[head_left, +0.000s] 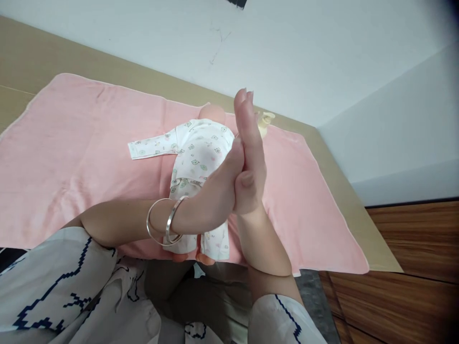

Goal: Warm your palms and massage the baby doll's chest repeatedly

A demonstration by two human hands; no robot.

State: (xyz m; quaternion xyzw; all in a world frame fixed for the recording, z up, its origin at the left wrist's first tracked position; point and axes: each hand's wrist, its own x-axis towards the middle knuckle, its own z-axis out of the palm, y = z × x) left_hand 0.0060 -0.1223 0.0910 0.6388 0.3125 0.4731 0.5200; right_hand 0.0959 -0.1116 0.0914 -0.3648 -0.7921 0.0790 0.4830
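Observation:
My left hand (218, 188), with two silver bangles (173, 220) round the wrist, is pressed palm to palm against my right hand (252, 143). The fingers of my right hand stretch upward, and its thumb is bent over the edge of my left hand. Most of the left fingers are hidden behind the palms, but the visible part of that hand is flat. Below and beyond them a baby doll (204, 148) lies on a pink blanket (107, 143). It wears a white printed top and trousers, one sleeve stretched left. My hands and forearm cover its other side.
A cream-coloured object (266, 119), partly hidden by my fingers, stands at the blanket's far edge. Beneath the blanket is a tan tabletop (344, 200) against a white wall (304, 57). Brown wood-grain panels (416, 239) are at the right.

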